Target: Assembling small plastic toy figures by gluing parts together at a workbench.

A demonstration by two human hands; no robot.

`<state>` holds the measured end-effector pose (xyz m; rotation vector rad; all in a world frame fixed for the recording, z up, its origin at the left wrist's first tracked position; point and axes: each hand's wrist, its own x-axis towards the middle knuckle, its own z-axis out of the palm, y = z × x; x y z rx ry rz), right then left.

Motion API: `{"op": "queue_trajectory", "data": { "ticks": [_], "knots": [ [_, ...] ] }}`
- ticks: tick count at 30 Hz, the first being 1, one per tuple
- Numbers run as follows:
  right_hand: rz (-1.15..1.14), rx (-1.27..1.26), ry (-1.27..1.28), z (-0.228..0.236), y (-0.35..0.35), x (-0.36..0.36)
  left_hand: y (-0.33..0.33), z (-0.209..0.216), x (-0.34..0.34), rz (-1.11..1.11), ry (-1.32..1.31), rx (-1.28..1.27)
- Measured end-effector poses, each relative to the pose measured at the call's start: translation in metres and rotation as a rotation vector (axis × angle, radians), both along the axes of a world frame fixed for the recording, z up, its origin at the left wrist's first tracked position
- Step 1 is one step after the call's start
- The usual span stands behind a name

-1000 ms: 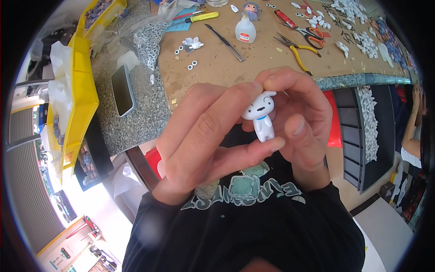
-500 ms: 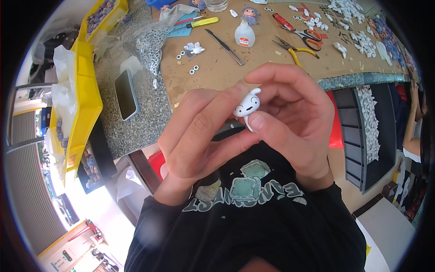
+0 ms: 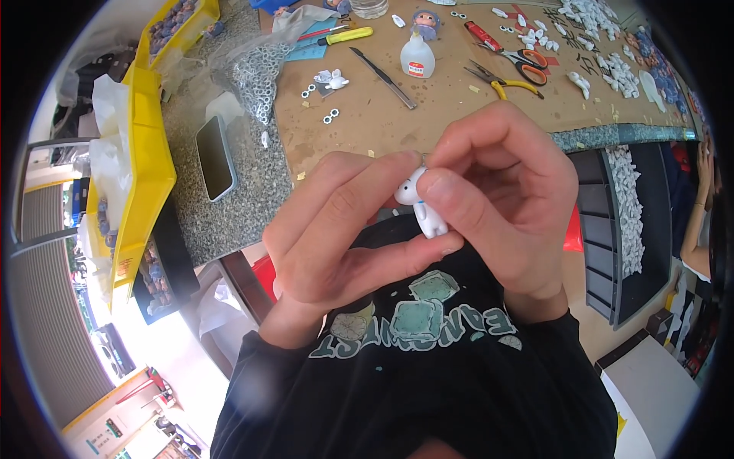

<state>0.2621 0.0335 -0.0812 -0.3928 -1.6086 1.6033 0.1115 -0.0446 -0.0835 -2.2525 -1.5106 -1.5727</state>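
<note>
Both hands are up close under the camera, and between them sits a small white figurine (image 3: 423,208), held well clear of the brown worktop (image 3: 428,107). Left hand (image 3: 336,237) is cupped around it from below and the side, thumb stretched under the figure's base, fingers wrapped behind, so that hand is closed on the toy. Right hand (image 3: 505,199) comes over the top, thumb pressed on the figure's front and forefinger curled down to its head, pinching at something tiny and metallic-looking there (too small to make out for certain). So the figurine lies right in the pinch, head up and slightly tilted, with its lower body poking out below the right thumb. How far along? By my reading the work on the head is mid-way: the piece is in hand and being fiddled with, not set down, and nothing shows it finished. Back on the worktop wait a white glue bottle (image 3: 417,59), yellow-handled pliers (image 3: 505,80), red-handled scissors (image 3: 520,57), loose small washers (image 3: 330,116) and a heap of white pieces (image 3: 589,15), all untouched. A phone (image 3: 215,157) lies on the speckled counter beside a yellow bin (image 3: 145,168).
</note>
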Motion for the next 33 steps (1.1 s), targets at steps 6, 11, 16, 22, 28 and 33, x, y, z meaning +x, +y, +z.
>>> {"op": "queue_trajectory", "data": {
  "ticks": [6,11,16,22,28,33],
  "knots": [
    [0.047,-0.263,0.1,-0.007,0.008,0.006,-0.004,0.004,-0.003,-0.065,-0.173,-0.11],
    [0.021,-0.157,0.198,-0.012,-0.001,0.001,-0.003,0.003,-0.005,-0.089,-0.164,-0.099],
    [0.02,-0.032,0.21,-0.018,-0.002,0.001,-0.003,0.002,-0.006,-0.097,-0.155,-0.067],
    [0.022,0.197,0.264,-0.02,0.003,0.003,-0.007,-0.001,-0.007,-0.248,-0.367,-0.206],
    [-0.038,0.22,0.193,-0.01,0.001,0.007,-0.008,-0.002,-0.003,-0.227,-0.443,-0.228],
    [-0.187,0.783,0.18,-0.014,0.018,0.001,-0.008,-0.003,-0.005,-0.163,-0.267,-0.131]
  ]
}}
